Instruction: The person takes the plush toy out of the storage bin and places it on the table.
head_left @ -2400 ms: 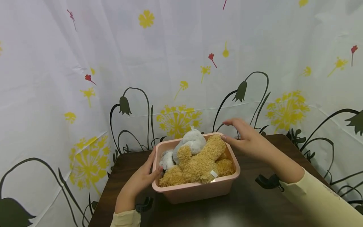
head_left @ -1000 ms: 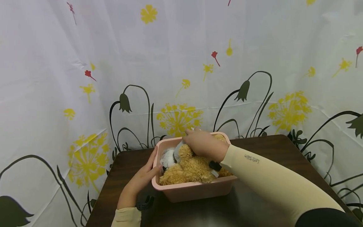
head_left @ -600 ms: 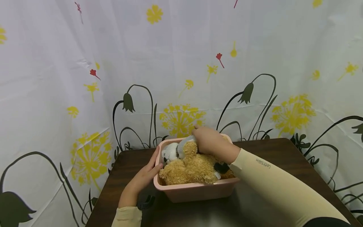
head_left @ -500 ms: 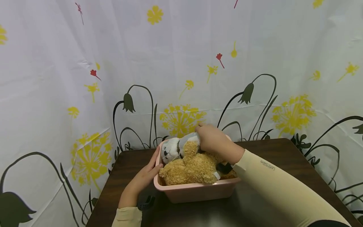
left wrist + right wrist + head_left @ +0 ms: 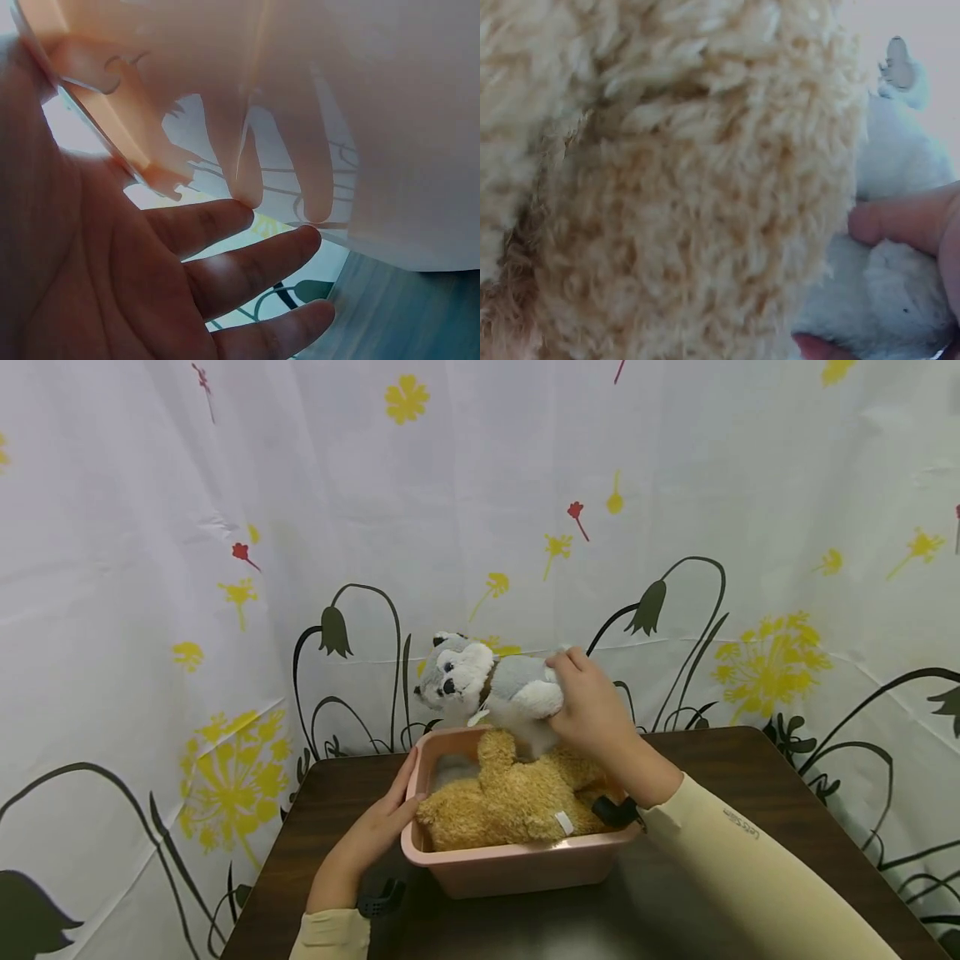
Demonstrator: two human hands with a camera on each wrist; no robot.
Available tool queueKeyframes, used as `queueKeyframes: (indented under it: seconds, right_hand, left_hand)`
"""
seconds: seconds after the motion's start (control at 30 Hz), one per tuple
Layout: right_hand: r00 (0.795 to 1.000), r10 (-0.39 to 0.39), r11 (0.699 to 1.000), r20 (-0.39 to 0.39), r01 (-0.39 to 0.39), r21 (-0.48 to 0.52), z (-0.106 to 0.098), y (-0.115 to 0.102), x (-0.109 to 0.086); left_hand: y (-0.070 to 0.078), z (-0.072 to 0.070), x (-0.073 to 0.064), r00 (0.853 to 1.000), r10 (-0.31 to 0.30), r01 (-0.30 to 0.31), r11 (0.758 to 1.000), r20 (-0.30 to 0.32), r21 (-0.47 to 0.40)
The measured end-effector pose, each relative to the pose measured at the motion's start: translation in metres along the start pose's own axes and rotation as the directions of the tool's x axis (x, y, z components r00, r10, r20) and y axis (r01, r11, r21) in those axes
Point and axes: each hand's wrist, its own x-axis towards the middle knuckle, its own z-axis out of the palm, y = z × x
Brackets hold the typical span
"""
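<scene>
A grey and white plush husky (image 5: 480,681) hangs on its side over the back of a pink plastic basin (image 5: 525,864), its head to the left. My right hand (image 5: 596,710) grips its rear end, with thumb and fingers in the white fur in the right wrist view. A curly tan plush toy (image 5: 517,802) with a white tag lies in the basin; its fur (image 5: 690,210) fills much of the right wrist view. My left hand (image 5: 375,827) holds the basin's left end, thumb over the rim, while its fingers (image 5: 255,270) lie along the outer wall.
The basin stands on a dark brown wooden table (image 5: 697,768). Behind it hangs a white curtain (image 5: 480,510) printed with flowers. Something pale grey (image 5: 453,768) shows inside the basin at the back left.
My right hand reached into the basin, took hold of the husky and raised it above the rim. The tan toy stays in the basin. My left hand keeps its place.
</scene>
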Motion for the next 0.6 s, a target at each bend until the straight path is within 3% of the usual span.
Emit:
queueKeyframes:
  seconds: [0.1,0.2,0.4,0.6]
  right_hand:
    - [0.995,-0.008,0.999,-0.095,0.012,0.046,-0.006,0.004,-0.004]
    - [0.978,-0.018,0.996,-0.208,0.035,0.079,-0.011,0.011,-0.008]
    - [0.9,-0.021,0.989,-0.436,0.083,0.122,-0.017,0.034,-0.015]
    - [0.853,0.072,0.978,-0.518,0.042,0.205,-0.026,0.059,-0.031]
  left_hand:
    - [0.0,0.0,-0.001,1.0,0.006,-0.006,1.0,0.002,-0.005]
    - [0.0,0.001,0.0,1.0,0.003,-0.003,1.0,-0.002,-0.008]
    - [-0.002,0.002,0.001,1.0,-0.023,0.023,1.0,-0.019,-0.016]
    - [-0.004,0.003,0.001,0.999,-0.025,0.024,0.999,-0.022,-0.021]
